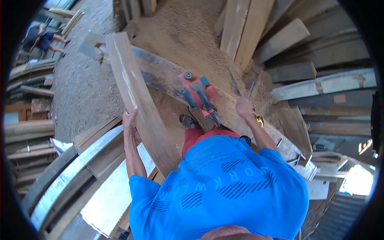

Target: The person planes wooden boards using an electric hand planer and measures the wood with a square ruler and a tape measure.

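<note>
A long wooden plank [136, 88] stands tilted to the left of my body. My left hand [130, 119] is closed around its left edge. To the right, my right hand [244, 106] is closed above the workbench [230, 108], at the lower end of a thin dark rod [232, 78]. A second dark bar [254, 82] lies just beyond that hand. Between my hands, a red electric planer [198, 92] rests on the bench. A yellow and black tape measure [259, 121] is close to my right wrist.
Sawdust covers the ground [172, 28] around the bench. Boards [248, 36] lean at the upper right, with more timber [336, 84] stacked along the right. Curved stacked boards [80, 172] lie at lower left. Another person [44, 39] is at the far upper left.
</note>
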Available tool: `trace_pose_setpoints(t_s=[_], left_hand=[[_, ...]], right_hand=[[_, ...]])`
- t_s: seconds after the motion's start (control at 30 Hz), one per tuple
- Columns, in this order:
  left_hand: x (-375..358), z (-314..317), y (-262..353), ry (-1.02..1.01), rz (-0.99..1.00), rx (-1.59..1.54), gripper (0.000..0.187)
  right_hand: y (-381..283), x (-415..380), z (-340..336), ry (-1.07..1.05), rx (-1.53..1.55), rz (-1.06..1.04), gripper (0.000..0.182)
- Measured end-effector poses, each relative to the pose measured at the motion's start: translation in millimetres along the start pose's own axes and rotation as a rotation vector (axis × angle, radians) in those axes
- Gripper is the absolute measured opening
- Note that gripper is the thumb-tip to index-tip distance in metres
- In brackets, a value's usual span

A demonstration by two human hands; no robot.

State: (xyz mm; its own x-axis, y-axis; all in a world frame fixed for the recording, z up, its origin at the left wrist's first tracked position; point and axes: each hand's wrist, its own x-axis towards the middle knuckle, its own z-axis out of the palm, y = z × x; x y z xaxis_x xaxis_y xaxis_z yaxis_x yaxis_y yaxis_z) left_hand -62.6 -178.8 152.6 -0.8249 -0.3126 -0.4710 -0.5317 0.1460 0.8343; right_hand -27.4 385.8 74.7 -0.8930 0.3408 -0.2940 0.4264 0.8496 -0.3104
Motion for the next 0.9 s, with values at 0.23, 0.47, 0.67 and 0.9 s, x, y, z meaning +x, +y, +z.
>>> trace_pose_setpoints(t_s=[0.23, 0.47, 0.67, 0.9], left_hand=[[71.2, 33.7, -43.8, -0.099, -0.049, -0.008, 0.059], [111.1, 56.6, -29.6, -0.161, -0.046, 0.123, 0.068], [149.0, 56.4, -62.2, -0.188, -0.119, 0.348, 0.085], [134.7, 94.8, -84.5, -0.398, -0.203, -0.115, 0.077]], right_hand=[[11.0, -65.2, 58.2, -0.015, 0.105, -0.075, 0.047], [56.6, -55.7, 43.3, -0.053, -0.016, -0.093, 0.053], [199.0, -71.4, 42.5, -0.055, -0.141, 0.131, 0.088], [201.5, -41.4, 27.9, 0.016, 0.013, 0.184, 0.073]])
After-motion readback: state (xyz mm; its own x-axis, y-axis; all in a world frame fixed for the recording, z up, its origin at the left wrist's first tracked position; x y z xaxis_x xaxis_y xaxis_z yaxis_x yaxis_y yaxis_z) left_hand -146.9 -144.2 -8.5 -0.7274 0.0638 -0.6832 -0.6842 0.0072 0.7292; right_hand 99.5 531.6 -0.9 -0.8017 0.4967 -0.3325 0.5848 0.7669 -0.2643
